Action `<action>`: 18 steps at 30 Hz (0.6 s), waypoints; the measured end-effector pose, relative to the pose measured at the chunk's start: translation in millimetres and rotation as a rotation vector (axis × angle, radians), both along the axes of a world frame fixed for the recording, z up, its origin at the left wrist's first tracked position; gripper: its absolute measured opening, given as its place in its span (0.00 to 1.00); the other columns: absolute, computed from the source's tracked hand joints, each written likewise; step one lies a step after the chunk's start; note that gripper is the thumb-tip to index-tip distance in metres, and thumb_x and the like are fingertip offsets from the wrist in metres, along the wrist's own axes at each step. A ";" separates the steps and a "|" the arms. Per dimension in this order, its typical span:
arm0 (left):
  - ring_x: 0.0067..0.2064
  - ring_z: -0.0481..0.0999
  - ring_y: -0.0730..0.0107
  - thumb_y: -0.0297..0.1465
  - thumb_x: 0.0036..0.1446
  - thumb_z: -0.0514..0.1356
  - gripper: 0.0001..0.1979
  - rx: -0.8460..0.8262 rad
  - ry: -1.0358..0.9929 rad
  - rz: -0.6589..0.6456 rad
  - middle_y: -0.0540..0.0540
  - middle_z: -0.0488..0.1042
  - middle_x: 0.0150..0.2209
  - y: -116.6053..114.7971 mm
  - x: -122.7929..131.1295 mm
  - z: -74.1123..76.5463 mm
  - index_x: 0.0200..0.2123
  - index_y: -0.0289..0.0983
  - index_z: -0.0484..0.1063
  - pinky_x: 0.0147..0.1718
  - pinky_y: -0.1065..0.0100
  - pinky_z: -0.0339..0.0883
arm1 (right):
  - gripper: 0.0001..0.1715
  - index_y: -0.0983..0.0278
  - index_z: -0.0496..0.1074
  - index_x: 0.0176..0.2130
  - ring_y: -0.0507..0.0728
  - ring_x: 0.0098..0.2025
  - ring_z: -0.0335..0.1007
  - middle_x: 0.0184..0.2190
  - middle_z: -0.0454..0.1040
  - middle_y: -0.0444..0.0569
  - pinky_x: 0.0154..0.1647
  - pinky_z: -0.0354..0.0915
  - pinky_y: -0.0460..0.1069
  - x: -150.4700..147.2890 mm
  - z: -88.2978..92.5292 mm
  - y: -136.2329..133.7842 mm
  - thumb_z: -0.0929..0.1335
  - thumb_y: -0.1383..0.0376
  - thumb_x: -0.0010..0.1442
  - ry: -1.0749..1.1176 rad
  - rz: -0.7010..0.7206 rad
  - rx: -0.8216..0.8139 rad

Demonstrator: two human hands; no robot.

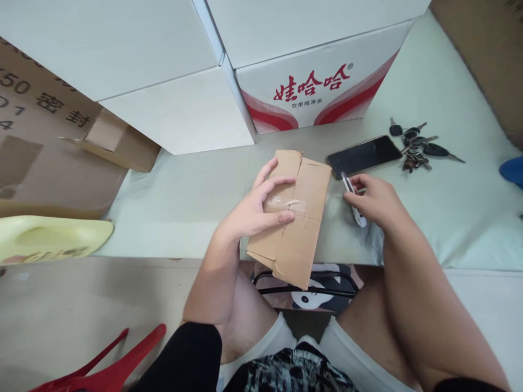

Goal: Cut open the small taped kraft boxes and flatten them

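My left hand (261, 209) grips a small brown cardboard box (304, 234), its thumb and fingers across the top face. A strip of clear tape (296, 206) crosses the seam there. The box is turned at an angle and its near end juts past the table's front edge. To the right of it, my right hand (373, 198) is closed around a slim white utility knife (359, 218). The knife's narrow tip points away from me, near the corner of a black phone (365, 157). Box and knife are apart.
Behind the phone's right end lies a bunch of keys (417, 144). White cartons (310, 92) are stacked at the back of the green-covered table (188, 201). At the left are a larger brown carton (61, 169) and a yellow bottle (53, 237). Red plastic (106, 370) shows lower left.
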State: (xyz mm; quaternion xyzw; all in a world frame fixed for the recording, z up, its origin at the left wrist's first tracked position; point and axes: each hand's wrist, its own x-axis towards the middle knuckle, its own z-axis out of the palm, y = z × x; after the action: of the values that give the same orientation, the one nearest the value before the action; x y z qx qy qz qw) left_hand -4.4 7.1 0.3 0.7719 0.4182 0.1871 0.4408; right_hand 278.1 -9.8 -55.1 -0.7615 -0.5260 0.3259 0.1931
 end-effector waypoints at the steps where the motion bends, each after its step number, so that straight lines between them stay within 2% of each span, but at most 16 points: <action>1: 0.78 0.33 0.40 0.59 0.48 0.68 0.44 0.000 0.000 0.005 0.36 0.36 0.77 -0.2 0.1 0.2 0.62 0.39 0.69 0.74 0.44 0.43 | 0.12 0.60 0.74 0.38 0.59 0.33 0.75 0.32 0.77 0.47 0.35 0.66 0.52 0.1 1.5 0.3 0.68 0.62 0.50 0.111 -0.041 0.027; 5: 0.78 0.34 0.39 0.58 0.48 0.69 0.43 0.006 0.010 0.027 0.37 0.37 0.77 -2.4 3.5 0.9 0.61 0.39 0.69 0.74 0.43 0.44 | 0.16 0.57 0.69 0.44 0.52 0.20 0.68 0.26 0.70 0.39 0.20 0.62 0.47 -8.0 4.9 5.7 0.68 0.56 0.56 0.586 -0.284 0.212; 7: 0.78 0.34 0.40 0.57 0.48 0.69 0.43 0.005 0.012 0.042 0.36 0.37 0.77 -5.1 7.5 1.1 0.61 0.39 0.69 0.74 0.43 0.44 | 0.16 0.57 0.67 0.46 0.50 0.15 0.61 0.21 0.67 0.36 0.16 0.55 0.45 -16.0 6.8 11.0 0.66 0.57 0.58 0.720 -0.409 0.290; 9: 0.78 0.35 0.40 0.57 0.48 0.69 0.43 0.000 0.007 0.066 0.35 0.37 0.77 -8.8 12.2 0.8 0.61 0.39 0.69 0.74 0.44 0.44 | 0.15 0.59 0.68 0.45 0.49 0.13 0.57 0.18 0.67 0.36 0.14 0.51 0.44 -24.4 9.9 16.0 0.64 0.61 0.57 0.805 -0.454 0.311; 11: 0.78 0.36 0.41 0.58 0.48 0.69 0.43 0.000 -0.005 0.096 0.36 0.37 0.77 -12.8 16.5 -0.1 0.61 0.39 0.69 0.74 0.44 0.45 | 0.20 0.60 0.68 0.46 0.50 0.13 0.58 0.19 0.70 0.37 0.13 0.51 0.44 -31.5 14.1 19.6 0.63 0.65 0.51 0.867 -0.467 0.335; 14: 0.78 0.37 0.43 0.57 0.49 0.68 0.42 0.014 -0.021 0.120 0.37 0.38 0.77 -17.1 20.3 -1.9 0.61 0.40 0.69 0.74 0.45 0.45 | 0.29 0.57 0.60 0.46 0.51 0.13 0.59 0.20 0.73 0.36 0.13 0.51 0.44 -36.7 21.3 22.8 0.62 0.70 0.42 0.901 -0.569 0.467; 16: 0.78 0.38 0.43 0.57 0.50 0.68 0.41 0.022 -0.026 0.115 0.38 0.40 0.77 -18.2 20.8 -2.9 0.61 0.41 0.70 0.74 0.45 0.45 | 0.28 0.55 0.57 0.42 0.51 0.14 0.61 0.21 0.74 0.35 0.14 0.50 0.44 -36.2 26.1 23.7 0.62 0.70 0.38 0.928 -0.641 0.575; 18: 0.78 0.39 0.43 0.56 0.50 0.68 0.40 0.022 -0.033 0.109 0.39 0.40 0.77 -18.3 20.6 -3.7 0.61 0.42 0.70 0.74 0.45 0.46 | 0.20 0.56 0.58 0.38 0.51 0.17 0.66 0.22 0.74 0.39 0.17 0.52 0.44 -33.7 30.4 23.1 0.62 0.68 0.41 1.030 -0.665 0.625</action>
State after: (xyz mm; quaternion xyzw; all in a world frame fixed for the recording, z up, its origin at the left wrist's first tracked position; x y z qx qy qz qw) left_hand 16.2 -11.2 -3.4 0.7496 0.4500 0.2280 0.4285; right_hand 244.4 13.3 -24.6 -0.5389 -0.1747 0.4027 0.7190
